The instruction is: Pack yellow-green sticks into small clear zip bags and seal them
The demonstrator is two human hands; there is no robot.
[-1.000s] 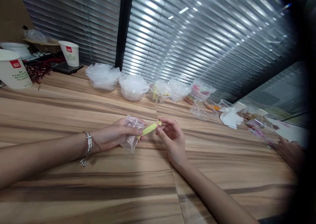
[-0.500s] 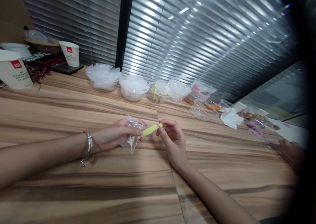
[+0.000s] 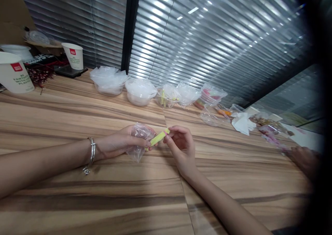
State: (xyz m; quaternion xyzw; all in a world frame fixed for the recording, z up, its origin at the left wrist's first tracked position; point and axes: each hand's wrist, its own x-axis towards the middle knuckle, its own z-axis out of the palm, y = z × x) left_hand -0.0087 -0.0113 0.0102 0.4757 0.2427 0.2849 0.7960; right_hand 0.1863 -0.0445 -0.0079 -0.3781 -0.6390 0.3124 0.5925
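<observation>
A yellow strip (image 3: pixel 157 138) with a small pink band near its upper right end is held between my two hands above the table. My left hand (image 3: pixel 129 138) grips its lower left end between thumb and fingers, and a crumpled clear plastic bag (image 3: pixel 137 152) is also in that hand. The fingertips and thumb of my right hand (image 3: pixel 181 143) pinch the upper right end beside the pink band.
Along the back of the wooden table (image 3: pixel 103 197) stand clear bowls with plastic bags (image 3: pixel 141 90), one with yellow pieces (image 3: pixel 163 96). Paper cups (image 3: pixel 74 57) are at the left. White tissue (image 3: pixel 242 122) and another person's hand (image 3: pixel 303 157) are at the right.
The left end of the yellow strip has dipped slightly, so it slants more steeply. The plastic bag has shifted and crumpled differently in my left hand.
</observation>
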